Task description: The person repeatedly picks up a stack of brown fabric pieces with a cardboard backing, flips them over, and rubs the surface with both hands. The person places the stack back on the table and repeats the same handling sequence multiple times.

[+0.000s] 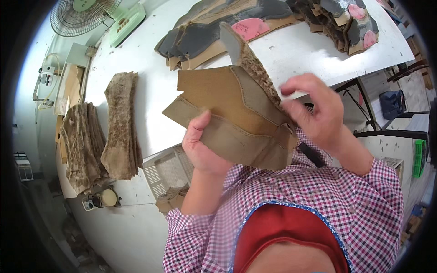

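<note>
In my left hand (202, 148) is a brown shoe upper (223, 98) with stitched panels, the thumb lying on top and the fingers hidden beneath it. Along its far right edge a strip of brown fleece lining (258, 68) stands up, its grey backing (231, 43) showing at the top end. My right hand (318, 111) is at the upper's right end, slightly blurred. Its thumb and index finger are curved and apart, with a gap between them, close to the lower end of the fleece. Whether the thumb touches the upper, I cannot tell.
Two stacks of fleece pieces (120, 123) lie at the white table's (154, 104) left edge. Dark and tan cut pieces (200, 38) with pink patches are piled at the far side. A fan (82, 16) stands far left. A plastic crate (168, 170) sits below the near edge.
</note>
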A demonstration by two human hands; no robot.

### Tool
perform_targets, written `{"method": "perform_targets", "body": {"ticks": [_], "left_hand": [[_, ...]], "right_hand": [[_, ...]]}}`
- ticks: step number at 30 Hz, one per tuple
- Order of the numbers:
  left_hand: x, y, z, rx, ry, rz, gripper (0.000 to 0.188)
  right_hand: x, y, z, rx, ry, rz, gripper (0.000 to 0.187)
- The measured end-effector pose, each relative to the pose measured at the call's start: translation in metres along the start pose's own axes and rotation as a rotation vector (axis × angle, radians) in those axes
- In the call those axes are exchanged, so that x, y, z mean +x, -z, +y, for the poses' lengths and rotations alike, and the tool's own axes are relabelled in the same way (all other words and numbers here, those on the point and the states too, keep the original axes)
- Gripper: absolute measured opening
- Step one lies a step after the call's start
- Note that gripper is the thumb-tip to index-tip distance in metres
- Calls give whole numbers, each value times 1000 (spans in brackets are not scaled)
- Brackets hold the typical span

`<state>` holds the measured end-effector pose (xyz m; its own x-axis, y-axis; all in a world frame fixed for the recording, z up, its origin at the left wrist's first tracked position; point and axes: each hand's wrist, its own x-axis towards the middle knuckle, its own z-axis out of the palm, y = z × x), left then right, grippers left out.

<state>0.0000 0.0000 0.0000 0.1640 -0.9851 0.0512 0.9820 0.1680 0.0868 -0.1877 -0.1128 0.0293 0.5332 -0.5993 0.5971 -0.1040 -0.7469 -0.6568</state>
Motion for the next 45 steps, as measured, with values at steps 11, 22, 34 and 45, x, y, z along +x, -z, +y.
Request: {"method": "perform_targets", "body": {"ticks": [11, 22, 34, 45], "left_hand": [[-7, -13, -6, 101, 26, 0, 48], [-4, -10, -8, 720, -59, 101, 50], [-3, -6, -16, 617, 38, 46, 53], [-4, 4, -19, 693, 72, 71, 51]], "right_hand": [[-2, 9, -16, 80, -42, -199, 23], [-16, 5, -23, 210, -308, -181, 13], [-9, 1, -22, 288, -232, -127, 11], [-5, -2, -19, 363, -233, -87, 13]]}}
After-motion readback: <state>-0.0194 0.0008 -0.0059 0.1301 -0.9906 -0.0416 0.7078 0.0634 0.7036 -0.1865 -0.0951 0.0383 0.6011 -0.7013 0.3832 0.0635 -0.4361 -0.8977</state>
